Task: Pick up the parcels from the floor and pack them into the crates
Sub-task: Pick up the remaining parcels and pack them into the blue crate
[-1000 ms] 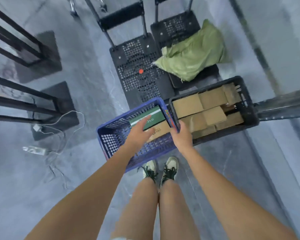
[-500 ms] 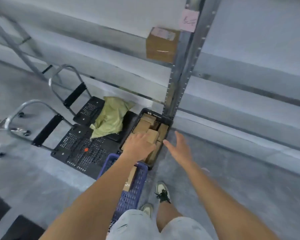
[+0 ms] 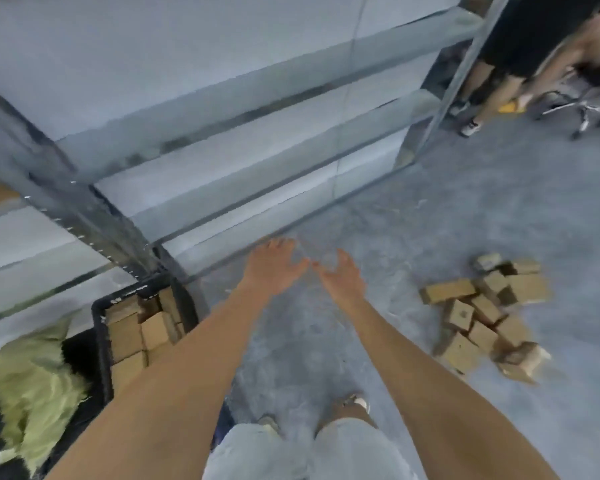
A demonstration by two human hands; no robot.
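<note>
Parcels (image 3: 482,315), small brown cardboard boxes blurred in a loose heap on the floor (image 3: 413,220) to the right, well apart from the nearly full black crate (image 3: 101,327) at left, await both empty, spread hands, left (image 3: 274,270) and right (image 3: 342,280); best to step close before gripping one squarely.

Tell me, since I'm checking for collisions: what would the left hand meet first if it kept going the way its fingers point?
Probably the bottom rail of the metal shelving, just beyond the left hand; only bare floor lies between. Depth is unclear.
</note>
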